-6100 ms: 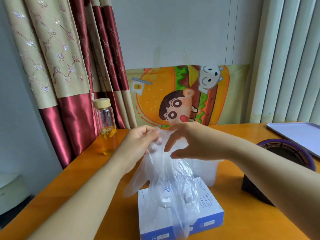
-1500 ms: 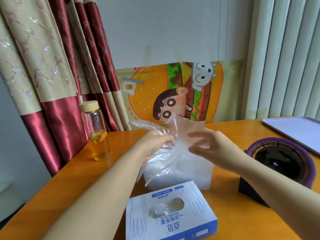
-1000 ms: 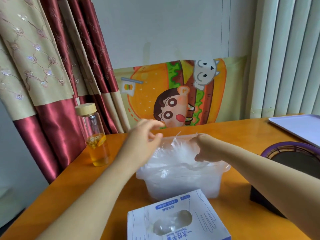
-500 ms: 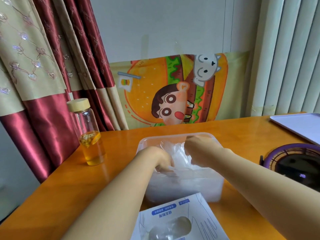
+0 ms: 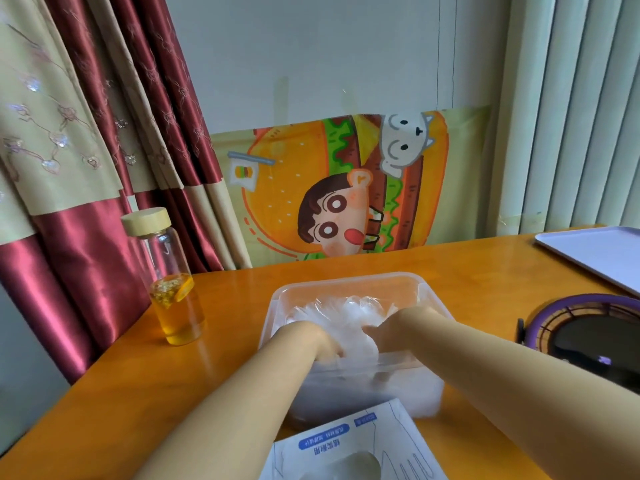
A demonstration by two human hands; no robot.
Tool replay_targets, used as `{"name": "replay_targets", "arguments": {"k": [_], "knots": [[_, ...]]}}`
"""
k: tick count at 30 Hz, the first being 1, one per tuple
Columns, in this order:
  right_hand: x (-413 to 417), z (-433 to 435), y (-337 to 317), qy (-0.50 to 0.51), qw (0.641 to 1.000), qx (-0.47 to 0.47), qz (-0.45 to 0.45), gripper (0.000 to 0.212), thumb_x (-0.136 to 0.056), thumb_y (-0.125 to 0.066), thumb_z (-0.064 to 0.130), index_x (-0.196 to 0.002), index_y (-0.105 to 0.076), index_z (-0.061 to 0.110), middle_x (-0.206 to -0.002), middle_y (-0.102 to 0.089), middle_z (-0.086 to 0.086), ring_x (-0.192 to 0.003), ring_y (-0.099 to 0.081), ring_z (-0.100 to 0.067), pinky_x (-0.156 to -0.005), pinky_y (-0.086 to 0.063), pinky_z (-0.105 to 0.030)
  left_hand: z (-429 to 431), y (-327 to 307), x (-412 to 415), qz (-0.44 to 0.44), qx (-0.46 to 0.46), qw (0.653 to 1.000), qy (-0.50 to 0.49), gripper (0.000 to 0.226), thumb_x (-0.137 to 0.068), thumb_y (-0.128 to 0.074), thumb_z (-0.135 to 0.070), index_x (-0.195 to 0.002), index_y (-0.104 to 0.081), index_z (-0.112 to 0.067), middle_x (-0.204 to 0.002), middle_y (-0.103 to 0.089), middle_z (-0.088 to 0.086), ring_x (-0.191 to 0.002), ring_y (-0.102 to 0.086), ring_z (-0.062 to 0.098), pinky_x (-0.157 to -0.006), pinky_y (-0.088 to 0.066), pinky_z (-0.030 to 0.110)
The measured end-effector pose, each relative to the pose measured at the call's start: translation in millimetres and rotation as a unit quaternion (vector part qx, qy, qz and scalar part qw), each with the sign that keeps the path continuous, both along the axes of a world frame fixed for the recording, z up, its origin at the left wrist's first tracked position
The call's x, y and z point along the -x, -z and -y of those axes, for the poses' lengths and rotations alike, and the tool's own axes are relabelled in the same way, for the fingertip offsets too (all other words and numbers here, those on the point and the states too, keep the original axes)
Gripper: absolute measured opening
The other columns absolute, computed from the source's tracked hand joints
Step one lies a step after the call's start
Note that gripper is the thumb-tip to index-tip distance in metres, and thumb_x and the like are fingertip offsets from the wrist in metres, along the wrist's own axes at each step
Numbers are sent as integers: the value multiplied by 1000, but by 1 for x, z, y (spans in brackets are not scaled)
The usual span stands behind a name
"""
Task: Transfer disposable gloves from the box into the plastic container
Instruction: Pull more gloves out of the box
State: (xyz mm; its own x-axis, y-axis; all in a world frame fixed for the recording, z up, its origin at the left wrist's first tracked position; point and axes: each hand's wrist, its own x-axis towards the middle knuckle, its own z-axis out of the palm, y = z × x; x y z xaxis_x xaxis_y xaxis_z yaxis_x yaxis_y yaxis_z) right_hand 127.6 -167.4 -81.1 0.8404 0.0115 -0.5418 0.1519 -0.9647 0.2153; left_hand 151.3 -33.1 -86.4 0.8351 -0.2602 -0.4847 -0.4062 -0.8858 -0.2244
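Down inside the plastic container [image 5: 346, 277], the left hand [image 5: 308, 341] and right hand [image 5: 389, 330] are pressing the crumpled gloves [image 5: 346, 308] flat, fingers buried so I cannot tell their grip. Next move, I reckon: freeing a hand for the box [image 5: 377, 441].

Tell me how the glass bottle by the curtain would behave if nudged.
The bottle is tall and narrow, so a push near its cap would probably tip it. It looks like clear glass, so likely fragile if it falls. The liquid fills only its lower part, which should steady it somewhat.
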Motion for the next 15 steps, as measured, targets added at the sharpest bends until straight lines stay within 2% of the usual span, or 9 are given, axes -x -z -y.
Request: {"name": "replay_targets", "arguments": {"k": [2, 4, 6, 8, 9, 11, 12, 14, 15], "knots": [[2, -1, -2, -2, 1000, -6, 15, 65, -101, -34, 45, -153, -2, 22, -159, -9, -12, -144, -12, -33, -114, -18, -42, -3, -10, 8, -2, 2, 999, 45, 50, -99, -49, -30, -144, -40, -10, -151, -37, 9, -138, -36, 26, -111, -31, 36], [3, 0, -4, -19, 999, -11, 36, 58, -103, -28, 40, -153, -6, 21, -159, -11, -9, -145, -13, -30, -114, -17, -39, -5, -21, 15, -12, 67, 997, 26, 52, -101, -44, -27, -150, -29, -22, -158, -26, 2, -142, -30, 25, -111, -31, 35], [8, -1, -9, -23, 999, -26, 40, 61, -102, -34, 39, -153, -7, 20, -159, -11, -6, -145, -13, -27, -115, -16, -37, -15, -40, 22, 5, 129, 992, 5, 56, -98, -48, -35, -150, -26, -32, -158, -23, -5, -141, -31, 22, -110, -35, 34], [16, -4, -16, -28, 997, -53, 50, 69, -97, -48, 42, -152, -15, 17, -158, -18, -3, -144, -19, -24, -112, -22, -32, -26, -61, 28, 29, 184, 982, 14, 54, -97, -52, -32, -148, -33, -32, -155, -30, -6, -138, -35, 19, -108, -37, 32], [21, -5, -20, -34, 995, -63, 68, 71, -93, -54, 44, -151, -22, 16, -156, -24, -2, -141, -26, -24, -106, -31, -25, -33, -69, 34, 42, 209, 977, 19, 51, -97, -53, -26, -146, -37, -30, -153, -34, -6, -137, -38, 17, -108, -37, 31], [34, -4, -34, -43, 987, -82, 128, 65, -89, -59, 45, -145, -38, 16, -147, -40, 0, -128, -45, -23, -81, -45, -13, -44, -76, 44, 71, 276, 958, 15, 47, -97, -53, -16, -142, -45, -27, -148, -43, -5, -133, -42, 15, -108, -37, 30], [39, -2, -40, -53, 979, -88, 177, 59, -89, -60, 43, -140, -46, 17, -140, -49, 0, -121, -51, -23, -80, -46, -13, -50, -77, 52, 99, 316, 943, 10, 44, -97, -52, -13, -139, -48, -26, -146, -46, -5, -131, -44, 15, -107, -37, 29], [52, 0, -49, -73, 951, -115, 276, 44, -88, -63, 39, -127, -59, 19, -124, -62, 0, -110, -58, -22, -90, -50, -31, -62, -68, 73, 167, 400, 901, 2, 40, -98, -50, -12, -135, -52, -26, -140, -50, -7, -125, -48, 12, -98, -37, 22], [60, 1, -53, -82, 930, -150, 327, 36, -88, -63, 37, -121, -64, 21, -116, -67, 1, -103, -62, -20, -88, -52, -36, -68, -62, 85, 204, 444, 872, 4, 37, -98, -50, -13, -132, -55, -26, -135, -54, -8, -117, -52, 9, -92, -37, 17]]}}
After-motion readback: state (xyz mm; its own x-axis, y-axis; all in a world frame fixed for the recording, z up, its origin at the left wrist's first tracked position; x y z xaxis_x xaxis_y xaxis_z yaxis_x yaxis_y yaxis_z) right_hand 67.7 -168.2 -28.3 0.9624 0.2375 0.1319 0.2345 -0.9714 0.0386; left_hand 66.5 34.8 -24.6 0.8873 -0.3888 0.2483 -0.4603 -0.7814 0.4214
